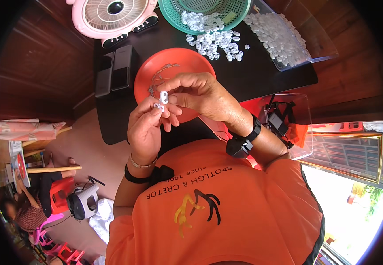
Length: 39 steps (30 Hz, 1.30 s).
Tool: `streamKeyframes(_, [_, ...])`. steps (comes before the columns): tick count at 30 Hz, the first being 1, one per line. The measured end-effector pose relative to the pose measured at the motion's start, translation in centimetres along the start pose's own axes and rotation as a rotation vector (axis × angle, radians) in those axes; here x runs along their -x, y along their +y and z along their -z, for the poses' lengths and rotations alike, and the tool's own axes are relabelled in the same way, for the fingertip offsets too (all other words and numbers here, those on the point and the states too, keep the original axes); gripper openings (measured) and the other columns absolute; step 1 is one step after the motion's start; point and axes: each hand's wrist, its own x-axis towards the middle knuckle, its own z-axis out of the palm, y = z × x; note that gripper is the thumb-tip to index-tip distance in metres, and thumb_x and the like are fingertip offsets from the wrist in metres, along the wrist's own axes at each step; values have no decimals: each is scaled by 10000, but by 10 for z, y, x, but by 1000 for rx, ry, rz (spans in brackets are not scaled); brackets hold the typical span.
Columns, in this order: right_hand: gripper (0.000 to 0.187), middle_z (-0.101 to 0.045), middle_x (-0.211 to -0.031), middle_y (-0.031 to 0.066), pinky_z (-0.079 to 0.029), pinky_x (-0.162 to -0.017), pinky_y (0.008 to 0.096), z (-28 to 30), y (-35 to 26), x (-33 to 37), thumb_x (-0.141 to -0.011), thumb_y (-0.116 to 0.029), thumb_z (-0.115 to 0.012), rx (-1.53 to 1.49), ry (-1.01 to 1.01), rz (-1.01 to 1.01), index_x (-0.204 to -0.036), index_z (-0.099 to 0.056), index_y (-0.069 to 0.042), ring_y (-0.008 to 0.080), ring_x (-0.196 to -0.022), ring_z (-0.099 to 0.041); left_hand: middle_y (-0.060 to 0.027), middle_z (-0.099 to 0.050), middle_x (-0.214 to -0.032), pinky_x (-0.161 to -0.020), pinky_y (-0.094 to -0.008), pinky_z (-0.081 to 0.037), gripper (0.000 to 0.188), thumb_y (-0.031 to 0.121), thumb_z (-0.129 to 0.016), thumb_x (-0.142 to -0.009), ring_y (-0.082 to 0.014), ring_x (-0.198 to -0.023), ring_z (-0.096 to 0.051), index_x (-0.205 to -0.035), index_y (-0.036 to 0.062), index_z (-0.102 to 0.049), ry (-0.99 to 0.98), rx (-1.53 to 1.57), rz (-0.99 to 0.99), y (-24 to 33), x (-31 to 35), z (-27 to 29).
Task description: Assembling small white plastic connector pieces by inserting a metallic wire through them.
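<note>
Over a round red dish, my two hands meet at the fingertips. My right hand pinches a small white oval plastic piece with two dark round spots or holes, between thumb and forefinger. Just below it, a second small whitish piece is pinched between the thumb and forefinger of my left hand. Whether the two pieces are joined cannot be made out. Small thin greyish parts lie in the dish, partly hidden behind my hands.
On the dark table stand a green basket, a heap of white oval pieces, a transparent bin of white pieces, a pink fan and two phone-like devices. Another person sits far left.
</note>
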Motion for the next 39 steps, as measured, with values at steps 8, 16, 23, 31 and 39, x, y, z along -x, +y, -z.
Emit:
streamKeyframes(8, [201, -623, -919, 96, -519, -729, 286, -6, -2, 5, -881, 13, -599, 234, -37, 62, -1079, -619, 44, 156, -768, -632, -138, -602, -735, -548, -239, -377, 225, 221, -441, -868, -165, -594, -541, -775, 26, -507, 14, 14, -12, -1, 1, 3])
streamKeyframes(16, [111, -626, -858, 64, -505, -747, 277, -7, -2, 3, -907, -57, -596, 468, 31, 163, -961, -645, 27, 139, -827, -616, -136, -575, -692, -534, -250, -363, 217, 224, -425, -863, -165, -557, -504, -760, 41, -480, -22, 43, 46, -3, 2, 3])
streamKeyframes(23, [106, -643, -878, 43, -508, -722, 247, -9, 8, -3, -902, -49, -606, 175, 114, 105, -988, -640, 1, 103, -791, -609, -142, -586, -710, -534, -243, -364, 213, 221, -427, -866, -163, -559, -507, -762, 43, -479, -24, 59, 50, -4, 1, -2])
streamKeyframes(31, [189, -664, -944, 39, -502, -697, 211, 1, -11, -2, -898, -47, -606, 43, 122, -90, -1080, -636, -5, 74, -766, -593, -51, -513, -632, -488, -218, -313, 204, 191, -446, -897, -100, -533, -474, -778, 37, -509, 144, -100, -30, -4, 1, -7])
streamKeyframes(39, [176, -660, -931, 57, -495, -706, 219, 5, -8, -1, -890, -16, -604, -53, 45, -84, -1059, -630, 26, 83, -772, -586, -3, -474, -569, -460, -200, -262, 198, 163, -478, -894, -52, -487, -386, -742, 43, -519, 170, -271, 2, -4, 3, -7])
